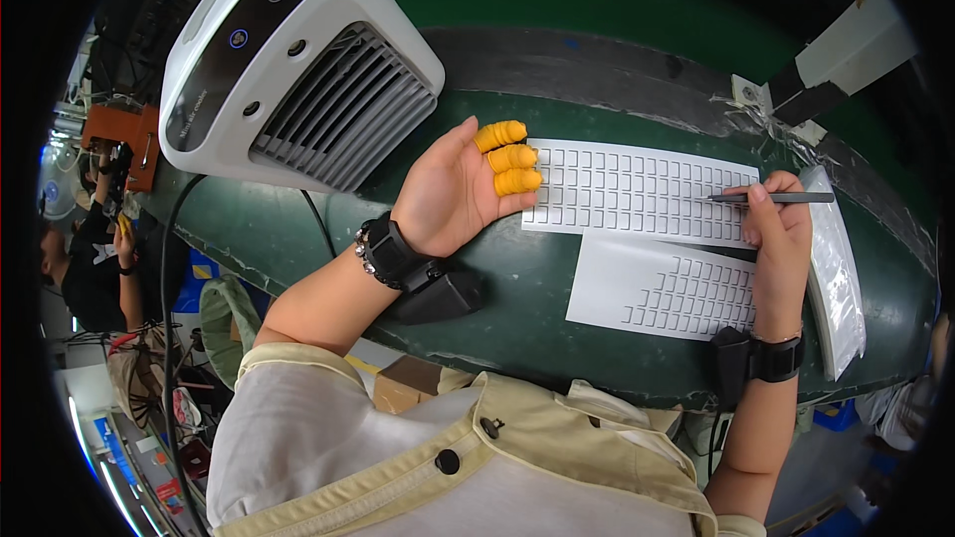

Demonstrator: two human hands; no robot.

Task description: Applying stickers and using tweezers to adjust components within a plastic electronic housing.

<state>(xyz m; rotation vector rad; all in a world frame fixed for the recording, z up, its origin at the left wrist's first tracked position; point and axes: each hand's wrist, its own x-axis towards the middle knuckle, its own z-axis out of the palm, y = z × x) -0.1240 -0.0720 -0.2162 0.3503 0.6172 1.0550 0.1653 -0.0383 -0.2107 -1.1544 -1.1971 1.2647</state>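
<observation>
My left hand (458,179) lies palm up at the left end of a white sheet (572,217) lined with rows of small, thin rectangular frames. Yellow finger cots (512,156) cover three of its fingers, which are stretched out with nothing in the palm. Over the right part of this sheet, my right hand (781,229) pinches dark tweezers (786,198), their tips pointing left just above the rows. Nearer to me lies a second white sheet (607,283), its right part filled with similar pieces and its left part bare.
A white air cooler (328,70) with a grey grille stands at the back left. To the right of the sheets lies a clear plastic-wrapped white stack (836,278). A white post (856,40) rises at the back right. Another person (95,268) is at the far left.
</observation>
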